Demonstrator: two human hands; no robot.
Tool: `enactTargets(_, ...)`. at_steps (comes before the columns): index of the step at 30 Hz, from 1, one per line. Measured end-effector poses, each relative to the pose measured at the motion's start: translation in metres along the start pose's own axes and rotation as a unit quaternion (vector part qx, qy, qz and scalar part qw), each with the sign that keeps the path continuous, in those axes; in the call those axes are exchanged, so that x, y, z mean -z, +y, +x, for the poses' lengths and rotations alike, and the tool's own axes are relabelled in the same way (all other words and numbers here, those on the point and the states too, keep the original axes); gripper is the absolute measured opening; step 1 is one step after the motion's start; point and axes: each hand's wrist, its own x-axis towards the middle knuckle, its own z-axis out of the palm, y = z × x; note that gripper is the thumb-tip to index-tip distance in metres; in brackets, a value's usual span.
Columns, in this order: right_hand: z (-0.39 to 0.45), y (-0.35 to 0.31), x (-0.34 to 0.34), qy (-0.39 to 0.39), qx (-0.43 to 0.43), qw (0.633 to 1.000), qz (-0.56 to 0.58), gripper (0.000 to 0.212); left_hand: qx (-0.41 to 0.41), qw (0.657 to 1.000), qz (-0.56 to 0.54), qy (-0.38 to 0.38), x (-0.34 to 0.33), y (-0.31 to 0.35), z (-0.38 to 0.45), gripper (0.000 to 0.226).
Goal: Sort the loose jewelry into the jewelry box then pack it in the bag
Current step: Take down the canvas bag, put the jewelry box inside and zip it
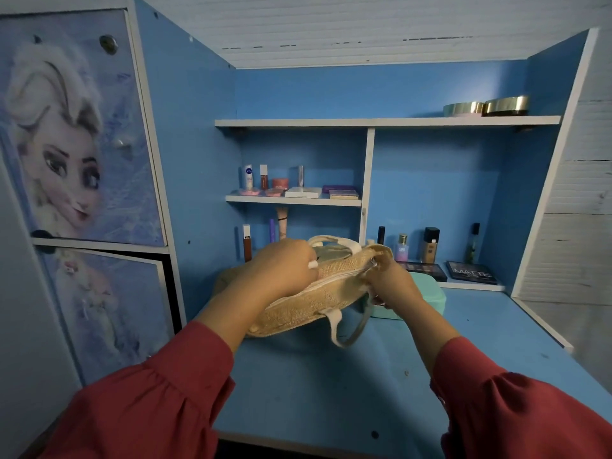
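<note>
Head view: both hands, left hand (pixel 281 270) and right hand (pixel 395 279), grip jute bag (pixel 318 299), seemingly zipped.

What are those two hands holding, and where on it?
Both grip the tan woven jute bag: the left hand at its zippered top edge, the right hand at the zipper's end corner.

Both hands hold a tan woven bag (pixel 308 303) with cream handles on the blue desk top (pixel 331 385). The left hand (pixel 281 270) grips its top edge at 9 o'clock; the right hand (pixel 394 279) pinches the end at 3 o'clock, just in front of a mint green box (pixel 427 296)
</note>
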Motion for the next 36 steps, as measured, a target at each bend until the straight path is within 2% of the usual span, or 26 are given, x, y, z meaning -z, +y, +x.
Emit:
enactTargets(3, 0.011, 0.009, -0.001, 0.072, 0.040, 0.987, -0.141, 0.026, 0.010, 0.999, -0.046, -0.006, 0.000, -0.003, 0.001, 0.022)
enactTargets(8, 0.020, 0.009, 0.004, 0.126, 0.085, 0.964, -0.218, 0.026, 0.024, 0.996, -0.083, -0.016, -0.002, -0.010, 0.004, 0.027)
enactTargets(11, 0.021, 0.007, 0.003, 0.143, 0.107, 0.958, -0.223, 0.025, 0.032, 0.993, -0.113, -0.009, -0.001, -0.011, 0.004, 0.028)
enactTargets(16, 0.010, 0.005, -0.007, 0.215, 0.152, 0.955, -0.139, 0.025, 0.058, 0.984, -0.166, 0.032, -0.002, -0.012, 0.006, 0.025)
enactTargets(21, -0.012, -0.002, -0.022, 0.236, 0.160, 0.959, -0.004, 0.025, 0.068, 0.979, -0.189, 0.039, -0.005, -0.015, 0.007, 0.024)
enactTargets(25, -0.034, -0.018, -0.037, 0.217, 0.190, 0.956, 0.049, 0.011, 0.070, 0.976, -0.198, 0.050, -0.007, -0.013, 0.008, 0.024)
enactTargets(33, -0.064, -0.036, -0.070, 0.129, 0.236, 0.949, 0.165, 0.010, 0.101, 0.971, -0.204, 0.076, -0.008, -0.015, 0.014, 0.028)
enactTargets(36, -0.069, -0.033, -0.075, 0.135, 0.266, 0.940, 0.166, 0.010, 0.119, 0.964, -0.220, 0.088, -0.009, -0.017, 0.015, 0.028)
